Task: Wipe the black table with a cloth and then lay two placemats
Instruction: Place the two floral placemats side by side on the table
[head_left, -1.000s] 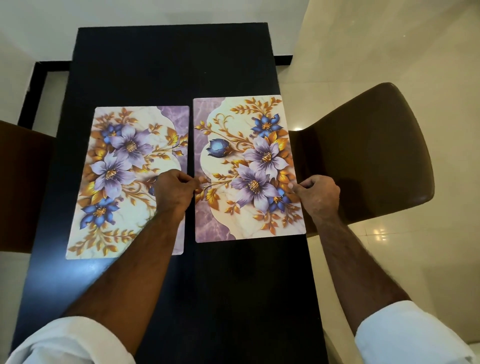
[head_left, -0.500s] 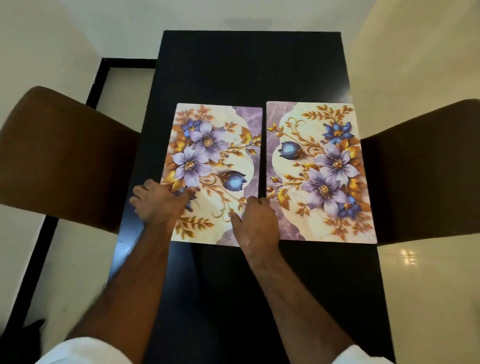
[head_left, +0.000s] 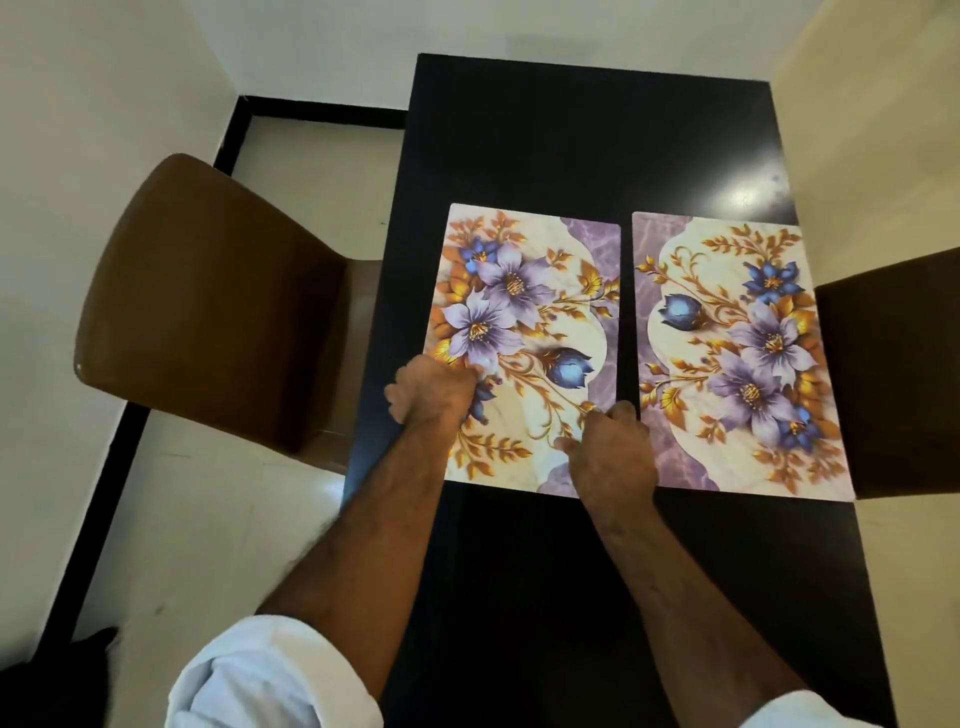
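Observation:
Two floral placemats lie side by side on the black table (head_left: 571, 130), a narrow dark gap between them. The left placemat (head_left: 535, 291) has purple and blue flowers with gold leaves. My left hand (head_left: 431, 389) grips its left edge near the lower corner, fingers curled over the mat. My right hand (head_left: 608, 447) holds the same mat at its lower right edge, thumb on top. The right placemat (head_left: 737, 364) lies flat, touched by neither hand. No cloth is in view.
A brown chair (head_left: 218, 301) stands at the table's left side, its seat tucked under the edge. A second dark chair (head_left: 893, 374) is at the right. Pale tiled floor (head_left: 182, 519) surrounds the table, with a black border strip along the left.
One second ago my hands held the right placemat's two sides. Both hands have since moved over to the left placemat, and my view has swung to the left.

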